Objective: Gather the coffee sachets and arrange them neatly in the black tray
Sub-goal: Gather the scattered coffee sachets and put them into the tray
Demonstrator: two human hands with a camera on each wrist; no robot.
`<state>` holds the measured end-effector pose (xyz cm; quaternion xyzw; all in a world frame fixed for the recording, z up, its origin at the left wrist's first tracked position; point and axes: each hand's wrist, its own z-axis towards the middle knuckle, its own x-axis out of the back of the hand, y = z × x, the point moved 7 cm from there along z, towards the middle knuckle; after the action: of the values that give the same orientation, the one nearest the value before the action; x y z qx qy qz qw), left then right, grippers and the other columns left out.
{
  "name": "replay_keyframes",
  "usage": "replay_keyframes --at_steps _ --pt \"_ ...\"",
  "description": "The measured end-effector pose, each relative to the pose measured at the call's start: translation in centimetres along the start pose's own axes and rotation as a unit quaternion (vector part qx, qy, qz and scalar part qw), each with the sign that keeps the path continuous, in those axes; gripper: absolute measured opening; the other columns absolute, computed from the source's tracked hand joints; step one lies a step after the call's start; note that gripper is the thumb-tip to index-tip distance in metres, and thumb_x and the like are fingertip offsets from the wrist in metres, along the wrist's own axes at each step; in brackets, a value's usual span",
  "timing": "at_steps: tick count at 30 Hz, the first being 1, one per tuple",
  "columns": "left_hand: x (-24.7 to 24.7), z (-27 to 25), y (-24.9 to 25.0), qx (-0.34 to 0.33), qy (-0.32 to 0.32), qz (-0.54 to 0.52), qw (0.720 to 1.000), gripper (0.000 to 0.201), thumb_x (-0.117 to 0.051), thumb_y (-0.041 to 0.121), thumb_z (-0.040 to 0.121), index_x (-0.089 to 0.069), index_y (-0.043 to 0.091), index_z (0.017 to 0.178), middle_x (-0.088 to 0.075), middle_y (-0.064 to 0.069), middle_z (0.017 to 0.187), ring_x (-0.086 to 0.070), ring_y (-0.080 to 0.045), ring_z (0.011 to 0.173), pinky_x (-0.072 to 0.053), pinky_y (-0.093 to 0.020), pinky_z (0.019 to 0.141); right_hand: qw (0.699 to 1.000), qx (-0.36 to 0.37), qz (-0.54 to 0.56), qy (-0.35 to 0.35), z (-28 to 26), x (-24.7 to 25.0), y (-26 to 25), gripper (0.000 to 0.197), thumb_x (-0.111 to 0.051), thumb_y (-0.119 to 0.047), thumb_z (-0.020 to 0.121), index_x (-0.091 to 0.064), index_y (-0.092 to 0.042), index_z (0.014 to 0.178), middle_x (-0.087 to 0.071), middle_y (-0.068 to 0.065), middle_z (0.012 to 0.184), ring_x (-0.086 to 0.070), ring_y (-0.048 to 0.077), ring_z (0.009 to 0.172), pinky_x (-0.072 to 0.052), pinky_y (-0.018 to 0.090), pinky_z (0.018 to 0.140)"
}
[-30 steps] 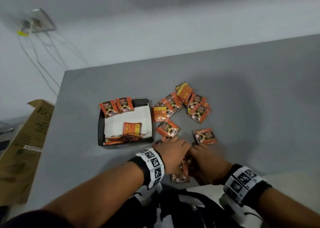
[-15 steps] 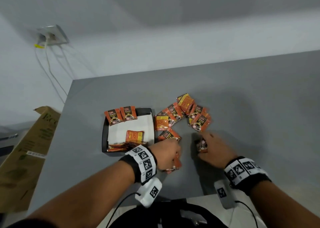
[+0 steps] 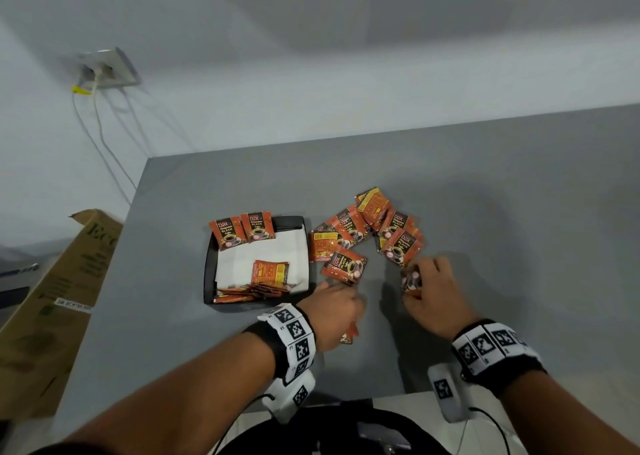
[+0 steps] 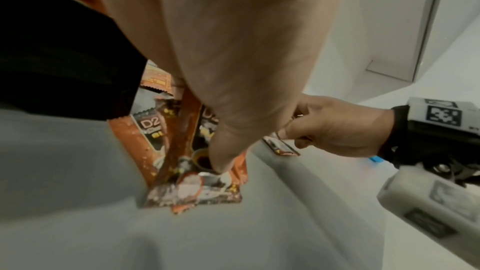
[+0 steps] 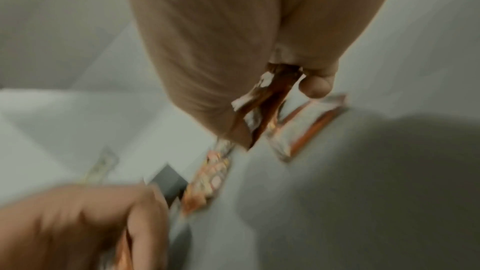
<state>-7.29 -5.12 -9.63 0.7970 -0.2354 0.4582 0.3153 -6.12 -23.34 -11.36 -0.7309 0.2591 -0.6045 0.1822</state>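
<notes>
Gripping a small stack of coffee sachets (image 4: 192, 163) against the grey table (image 3: 519, 229), the left hand (image 3: 332, 312) curls its fingers round the packets, thumb pressed on the top one, just off the near right corner of the black tray (image 3: 209, 264). To its right, the right hand (image 3: 431, 295) pinches one upright sachet (image 3: 411, 279) between thumb and fingertips, close to the nearest packet of the loose cluster (image 3: 367, 233), which fans out just right of the tray. Inside the tray, a white paper liner (image 3: 239, 260) carries two sachets (image 3: 242, 231) leaning on the far rim, one lying flat (image 3: 270, 271) at the middle and a row (image 3: 252, 290) stacked along the near wall. Bare tabletop stretches far and right of the cluster; the table's left edge runs beside a cardboard box (image 3: 52, 298), and the near edge lies just under both wrists. A wall socket (image 3: 104, 70) with trailing cables sits at far left.
</notes>
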Motion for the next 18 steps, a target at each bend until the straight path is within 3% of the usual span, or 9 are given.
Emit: replay_keyframes --at_steps 2,5,7,10,13,15,18 --pt "0.5 0.2 0.0 -0.001 0.015 -0.037 0.999 0.032 -0.064 -0.003 0.079 -0.058 0.018 0.103 -0.057 -0.002 0.110 -0.054 -0.023 0.107 -0.036 -0.040 0.100 0.999 -0.027 0.041 -0.012 0.7 0.8 0.1 0.068 -0.090 -0.021 0.067 -0.044 -0.027 0.118 -0.036 0.001 0.119 -0.051 0.020 0.101 -0.048 0.034 0.096" --pt "1.8 0.6 -0.4 0.016 0.035 -0.117 0.992 0.026 -0.063 0.002 0.084 -0.059 0.017 0.106 -0.059 -0.002 0.111 -0.057 -0.020 0.104 -0.047 -0.035 0.092 0.996 -0.048 -0.032 -0.072 1.5 0.9 0.6 0.080 -0.091 -0.023 0.065 -0.045 -0.024 0.130 -0.036 0.004 0.126 -0.051 0.022 0.105 -0.045 0.037 0.102" --pt "3.3 1.3 -0.5 0.031 0.062 -0.149 0.986 0.024 -0.064 0.007 0.087 -0.060 0.016 0.110 -0.059 0.000 0.111 -0.055 -0.017 0.102 -0.049 -0.033 0.091 0.991 -0.057 -0.076 -0.099 1.6 0.6 1.4 0.077 -0.086 -0.026 0.071 -0.044 -0.019 0.135 -0.036 0.006 0.130 -0.054 0.027 0.114 -0.045 0.037 0.105" --pt "5.8 2.9 -1.8 0.088 0.111 -0.166 0.976 0.023 -0.066 0.015 0.090 -0.063 0.015 0.112 -0.059 0.003 0.109 -0.057 -0.014 0.099 -0.051 -0.029 0.089 0.990 -0.039 -0.101 -0.085 1.6 0.4 2.2 0.067 -0.081 -0.035 0.074 -0.047 -0.017 0.129 -0.036 0.002 0.120 -0.047 0.025 0.118 -0.047 0.038 0.104" --pt "6.5 4.9 -2.9 0.155 0.076 -0.097 0.980 0.012 -0.062 0.012 0.091 -0.069 0.005 0.095 -0.068 -0.007 0.097 -0.068 -0.023 0.089 -0.059 -0.034 0.079 0.984 -0.004 -0.167 -0.057 1.7 0.6 2.2 0.055 -0.074 -0.048 0.076 -0.052 -0.018 0.116 -0.037 -0.001 0.111 -0.037 0.020 0.113 -0.043 0.033 0.100" --pt "5.9 5.9 -3.5 0.181 0.044 -0.053 0.981 0.013 -0.063 0.013 0.090 -0.069 0.002 0.088 -0.070 -0.011 0.093 -0.069 -0.025 0.085 -0.060 -0.034 0.075 0.985 -0.014 -0.154 -0.073 1.7 0.4 2.3 0.052 -0.073 -0.048 0.079 -0.051 -0.019 0.116 -0.045 -0.001 0.113 -0.042 0.017 0.107 -0.045 0.031 0.096" --pt "4.5 6.7 -4.2 0.206 0.046 -0.073 0.975 0.027 -0.075 0.025 0.085 -0.069 0.005 0.101 -0.065 -0.011 0.110 -0.064 -0.025 0.096 -0.058 -0.038 0.086 0.989 -0.024 -0.103 -0.101 1.9 -0.1 2.3 0.054 -0.073 -0.041 0.081 -0.046 -0.024 0.125 -0.057 0.002 0.117 -0.055 0.018 0.102 -0.050 0.036 0.093"
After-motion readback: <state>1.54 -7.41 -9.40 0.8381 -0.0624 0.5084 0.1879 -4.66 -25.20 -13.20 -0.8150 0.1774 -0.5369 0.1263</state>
